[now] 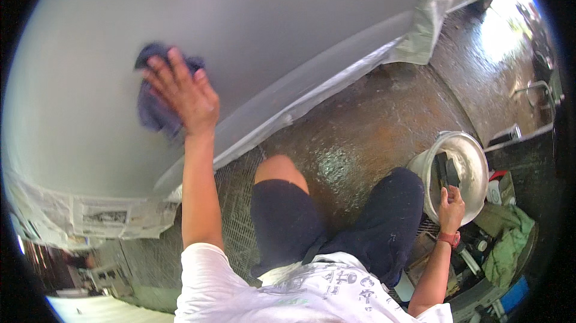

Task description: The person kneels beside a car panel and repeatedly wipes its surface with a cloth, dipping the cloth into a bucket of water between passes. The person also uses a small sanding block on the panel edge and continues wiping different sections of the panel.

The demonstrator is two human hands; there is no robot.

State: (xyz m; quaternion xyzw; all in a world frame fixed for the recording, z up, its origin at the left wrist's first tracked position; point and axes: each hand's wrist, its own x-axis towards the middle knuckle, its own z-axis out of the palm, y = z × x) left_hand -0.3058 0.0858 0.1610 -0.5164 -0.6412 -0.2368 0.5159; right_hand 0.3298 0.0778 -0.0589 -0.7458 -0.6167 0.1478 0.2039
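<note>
My left hand [191,100], fingers spread, presses a dark purplish-grey cloth [157,107] against a large, smooth grey vehicle body panel [270,29]. The cloth bunches out past my fingertips and beside the palm. Over at the right, my right hand [452,206] is closed around the near end of a black, flat, block-like tool [445,169]. That tool reaches over the rim and into a pale round bucket [429,164]. Its exact kind is hard to make out. A red-banded watch [449,238] sits on my right wrist.
Masking paper and plastic sheeting [420,35] hang along the panel's lower edge. The brown floor [336,125] looks wet, with a metal grating [231,185] near my knee. A green cloth [507,242] and assorted tools lie beside the bucket.
</note>
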